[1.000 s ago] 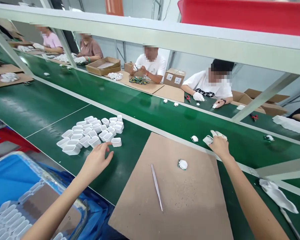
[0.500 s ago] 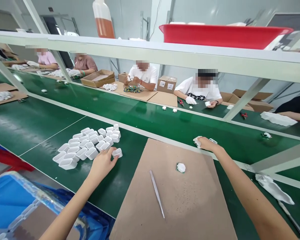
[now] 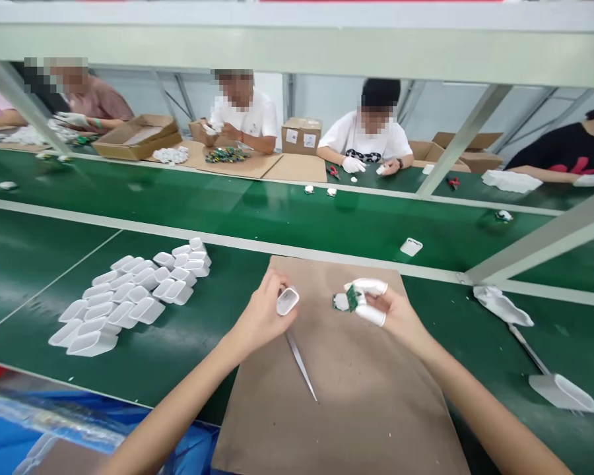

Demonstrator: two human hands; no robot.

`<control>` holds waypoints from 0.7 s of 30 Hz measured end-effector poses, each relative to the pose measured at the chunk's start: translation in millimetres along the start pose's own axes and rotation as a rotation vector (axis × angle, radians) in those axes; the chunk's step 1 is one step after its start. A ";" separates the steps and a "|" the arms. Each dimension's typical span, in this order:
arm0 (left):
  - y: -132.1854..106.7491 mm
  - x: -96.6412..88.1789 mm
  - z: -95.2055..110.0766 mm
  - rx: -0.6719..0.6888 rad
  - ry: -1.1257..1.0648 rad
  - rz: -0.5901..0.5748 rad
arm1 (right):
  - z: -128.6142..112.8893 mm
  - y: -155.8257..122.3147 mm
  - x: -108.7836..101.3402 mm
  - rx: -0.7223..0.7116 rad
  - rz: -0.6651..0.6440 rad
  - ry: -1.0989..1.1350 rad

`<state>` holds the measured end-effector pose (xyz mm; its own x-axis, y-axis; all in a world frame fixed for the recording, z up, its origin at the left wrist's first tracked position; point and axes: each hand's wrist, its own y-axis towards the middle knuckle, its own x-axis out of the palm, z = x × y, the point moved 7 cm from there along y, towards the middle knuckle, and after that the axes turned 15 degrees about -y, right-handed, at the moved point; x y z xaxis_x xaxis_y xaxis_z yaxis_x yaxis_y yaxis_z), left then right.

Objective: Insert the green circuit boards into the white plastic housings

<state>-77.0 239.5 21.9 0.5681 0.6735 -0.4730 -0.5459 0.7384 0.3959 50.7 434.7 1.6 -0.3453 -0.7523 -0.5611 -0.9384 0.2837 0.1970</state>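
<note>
near the centre of the frame, the left hand [image 3: 264, 309] is closed around a small white case [image 3: 288, 302], rounded at corners, with a bright rim around a greyer inside. to its right, the right hand [image 3: 395, 311], with white covers on the fingers [image 3: 371, 315], pinches a thin green circuit board [image 3: 352, 299] above the brown cardboard [image 3: 361, 389].

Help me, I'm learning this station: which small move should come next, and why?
Probably bring the green circuit board toward the white case: the left hand holds the case with its open end in view, and the right hand pinches the board, with a gap between the two.
</note>
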 end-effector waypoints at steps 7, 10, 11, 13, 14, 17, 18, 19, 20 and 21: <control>-16.0 68.7 15.6 0.003 -0.370 -0.061 | -7.5 -42.8 23.8 -0.060 0.109 0.379; -29.6 86.7 10.6 -0.077 -0.400 -0.206 | 6.9 -48.5 29.1 0.070 0.116 0.417; -32.0 90.7 11.7 -0.071 -0.411 -0.255 | 6.6 -50.1 31.1 0.076 0.105 0.418; -33.4 94.4 14.7 -0.031 -0.436 -0.311 | 0.7 -52.6 32.7 0.045 0.103 0.420; -32.8 94.3 15.2 -0.015 -0.450 -0.311 | -3.5 -53.4 32.8 0.018 0.104 0.424; -30.0 89.2 10.7 -0.009 -0.455 -0.218 | -15.3 -54.7 32.4 -0.059 0.097 0.433; -29.9 87.4 8.6 -0.015 -0.454 -0.183 | -17.8 -55.1 31.9 -0.076 0.095 0.435; -30.4 86.5 7.2 -0.021 -0.469 -0.160 | -19.4 -55.7 31.3 -0.086 0.092 0.436; -31.3 86.5 6.6 -0.025 -0.504 -0.151 | -20.5 -56.3 30.5 -0.091 0.092 0.438; -32.6 87.3 6.9 -0.030 -0.557 -0.154 | -21.1 -57.1 30.0 -0.092 0.089 0.441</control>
<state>-5.5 274.5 -26.9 0.8764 0.4804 -0.0342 -0.4439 0.8334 0.3292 93.7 383.3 -9.5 -0.3778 -0.9142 -0.1467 -0.8949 0.3199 0.3112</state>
